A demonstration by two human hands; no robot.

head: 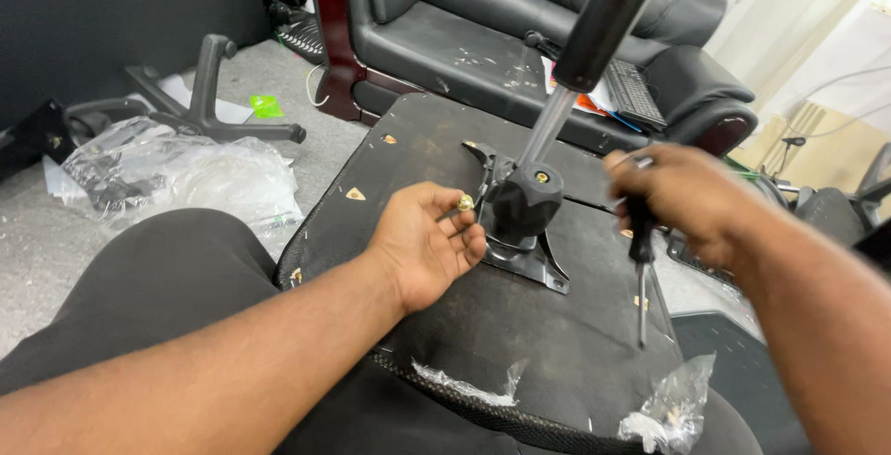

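While an upturned black chair seat [445, 325] rests across the person's lap, the left hand [427, 241] lies palm-up near its centre, fingers loosely curled, a small brass-coloured screw [465, 202] pinched at the fingertips just beside the black metal mounting plate [529, 255]. The right hand [682, 200] is clenched around the black handle of a screwdriver [640, 274], whose shaft points down over the seat's right edge. A gas-lift column [580, 56] rises from the plate's hub toward the top of the frame. One screw [541, 177] already sits in the plate. A torn plastic bag [673, 409] lies at the seat's near right corner, more clear wrapping [186, 176] on the grey floor to the left, near a chair armrest [209, 93]. The screw looks lightly held and could slip and roll off the sloping seat onto the cluttered floor; the seat, balanced on the lap, might also tip under the column's weight.
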